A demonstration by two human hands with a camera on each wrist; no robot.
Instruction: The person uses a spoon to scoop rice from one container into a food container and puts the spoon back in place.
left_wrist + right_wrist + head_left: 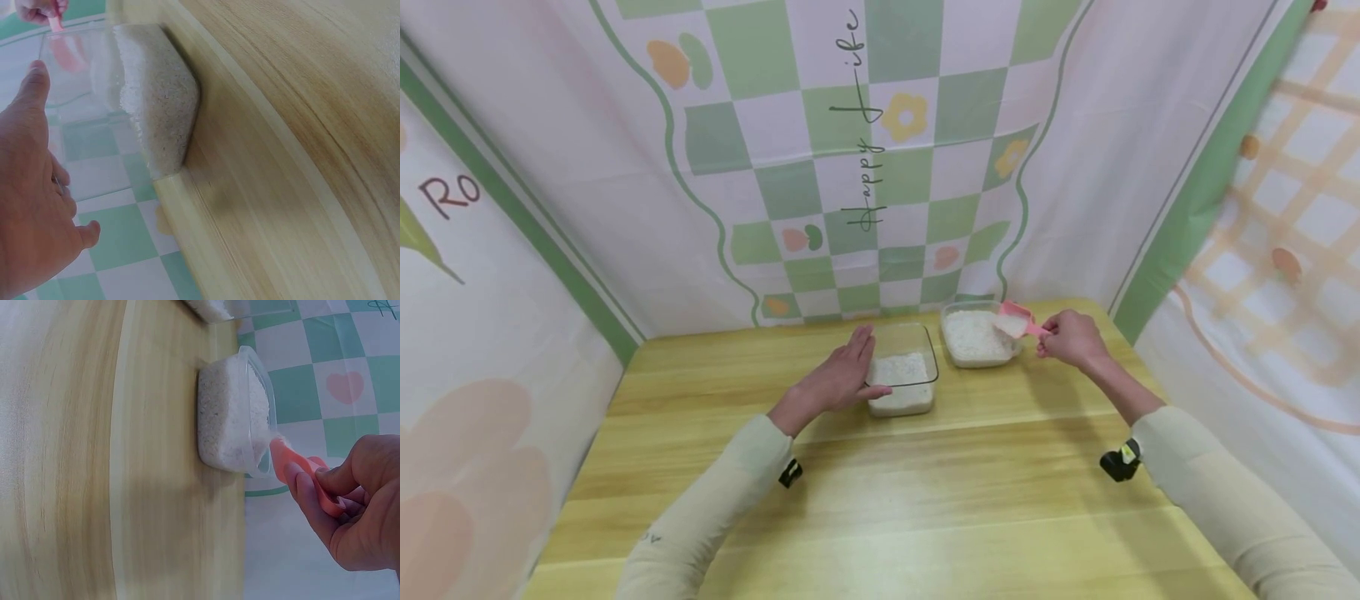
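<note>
My right hand (pixel 1073 337) pinches the handle of a small pink scoop (pixel 1017 320) at the right rim of a clear plastic tub (pixel 981 362) full of white rice. White grains lie in the scoop's bowl. In the right wrist view, thumb and fingers close round the scoop (pixel 297 464) beside the tub (pixel 219 412). My left hand (pixel 842 372) rests against the left side of a taller clear container (pixel 901 403), fingers straight and thumb across its near side. Rice fills the lower part of that container (pixel 159 100).
Both containers stand near the back edge of a wooden table (pixel 880 500). Directly behind it hangs a green-and-white checked curtain (pixel 898 200), with printed cloth on both sides. The tub stands to the right of the taller container, a short gap between them.
</note>
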